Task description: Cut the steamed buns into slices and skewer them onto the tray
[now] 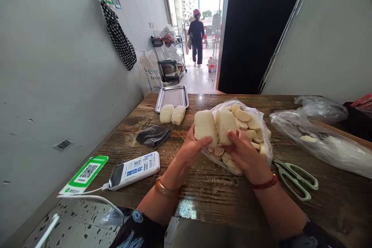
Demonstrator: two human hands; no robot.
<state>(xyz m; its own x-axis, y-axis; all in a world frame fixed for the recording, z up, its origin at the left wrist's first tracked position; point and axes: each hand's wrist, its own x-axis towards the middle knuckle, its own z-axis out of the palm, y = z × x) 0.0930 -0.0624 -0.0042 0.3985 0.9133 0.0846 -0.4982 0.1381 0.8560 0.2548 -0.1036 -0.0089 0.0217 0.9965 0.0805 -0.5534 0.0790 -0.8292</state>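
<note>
A pair of white steamed buns is held up side by side over the table. My left hand point(190, 148) is closed around the left bun point(205, 127), its thumb across the lower front. Around the right bun point(226, 126) my right hand point(246, 154) is closed the same way. The buns touch along their inner sides; I cannot tell if they are joined. Just behind and below my right hand lies an open clear plastic bag point(266, 139) with many round bun slices point(243, 115). Two more steamed buns point(166, 114) rest farther left, in front of a metal tray point(172, 99).
On the left of the wooden table are a dark cloth point(153, 135), a white power bank point(135, 168) with a cable, and a green QR card point(86, 174). Green-handled scissors point(296, 180) and plastic bags point(322, 135) lie right. A person point(197, 37) stands in the doorway.
</note>
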